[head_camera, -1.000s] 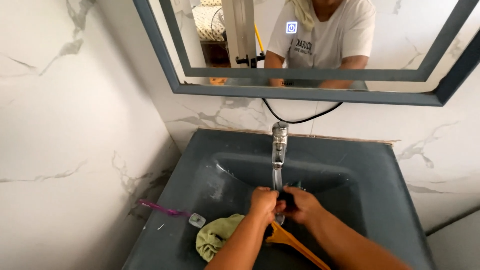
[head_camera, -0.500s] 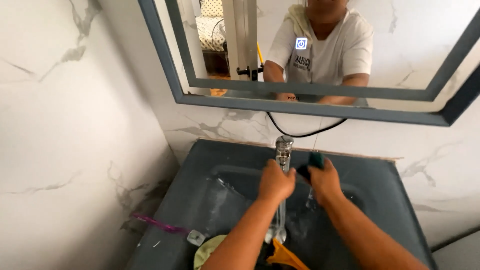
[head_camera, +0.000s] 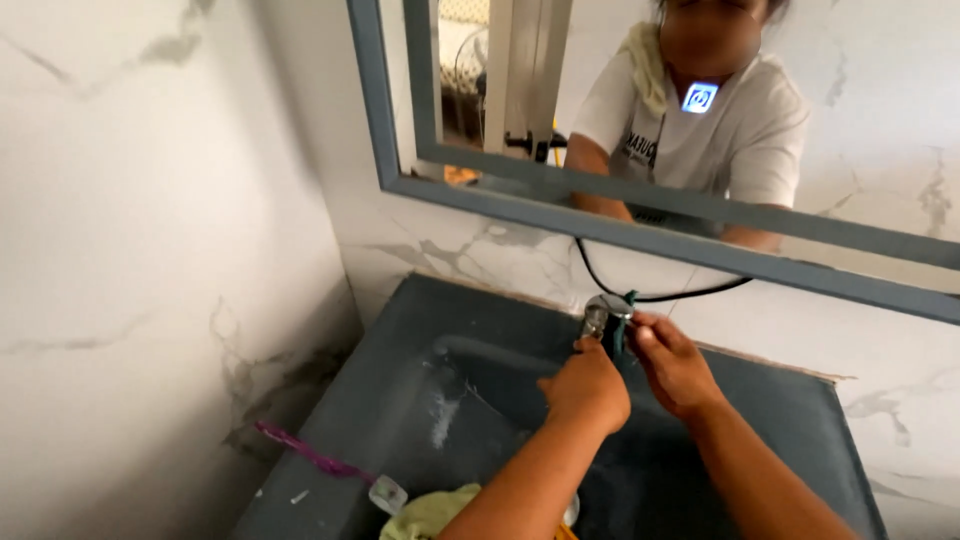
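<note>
A chrome tap (head_camera: 598, 318) stands upright at the back rim of the dark grey basin, its shiny top half hidden. A dark green strip (head_camera: 622, 330) drapes over it, hanging down its right side.

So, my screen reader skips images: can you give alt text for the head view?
Both hands, left hand and right hand, meet at the top of a chrome tap over a dark grey sink. A purple toothbrush lies on its rim, below a framed mirror.
</note>
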